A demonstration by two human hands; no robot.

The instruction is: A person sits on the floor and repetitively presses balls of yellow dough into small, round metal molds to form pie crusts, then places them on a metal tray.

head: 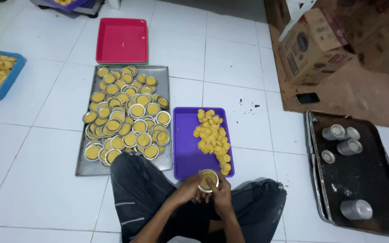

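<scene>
A small round metal mould (208,179) filled with yellow dough is gripped between the left hand (189,189) and right hand (220,192), at six o'clock of the purple tray (185,148). It seems light, rigid-rimmed, soft-centred; the rim is best held.

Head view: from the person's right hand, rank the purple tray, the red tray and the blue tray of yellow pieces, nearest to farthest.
Measured from the right hand, which holds a small round mould together with the left hand:
1. Purple tray, just ahead of the hands.
2. Red tray, farther ahead, beyond the metal tray of filled moulds.
3. Blue tray, far off to the left.
</scene>
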